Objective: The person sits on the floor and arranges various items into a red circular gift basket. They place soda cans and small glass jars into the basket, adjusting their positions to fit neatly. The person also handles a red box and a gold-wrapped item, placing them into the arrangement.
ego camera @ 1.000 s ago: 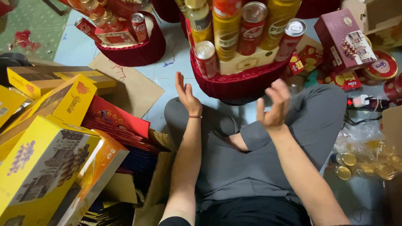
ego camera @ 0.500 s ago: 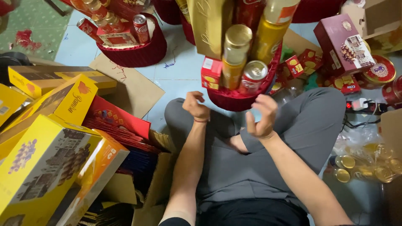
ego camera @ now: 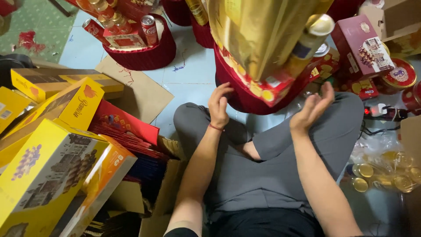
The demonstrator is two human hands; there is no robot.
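Red velvet covers the round basket [ego camera: 245,98] that sits on the pale floor [ego camera: 193,74] right in front of the person's crossed legs, tilted toward the camera so that its load leans forward. A tall gold box [ego camera: 258,30] fills the middle of it, a gold-capped bottle [ego camera: 309,39] leans at the box's right side, and a flat red-and-gold pack [ego camera: 274,87] lies across the lower front rim. The left hand [ego camera: 219,105] is at the basket's left wall, fingers curled and spread, the fingertips touching or almost touching the velvet; it grips nothing that can be seen. The right hand [ego camera: 312,107] is just beside the basket's lower right edge, palm turned up and inward, fingers loosely open and empty; whether it touches the wall cannot be told. A thin red string circles the left wrist. Both forearms reach out over grey trousers [ego camera: 272,175]. Farther back on the left stands a second basket [ego camera: 144,52], also red, holding a red can [ego camera: 149,28] and some bottles. At the person's left, yellow boxes [ego camera: 48,166] are piled on each other, with red cartons [ego camera: 123,125] and brown cardboard [ego camera: 144,94] beside them. At the right, a maroon box [ego camera: 362,46] leans against a round red tin [ego camera: 399,74], and a clear bag of gold-lidded jars [ego camera: 386,175] lies near the right knee.
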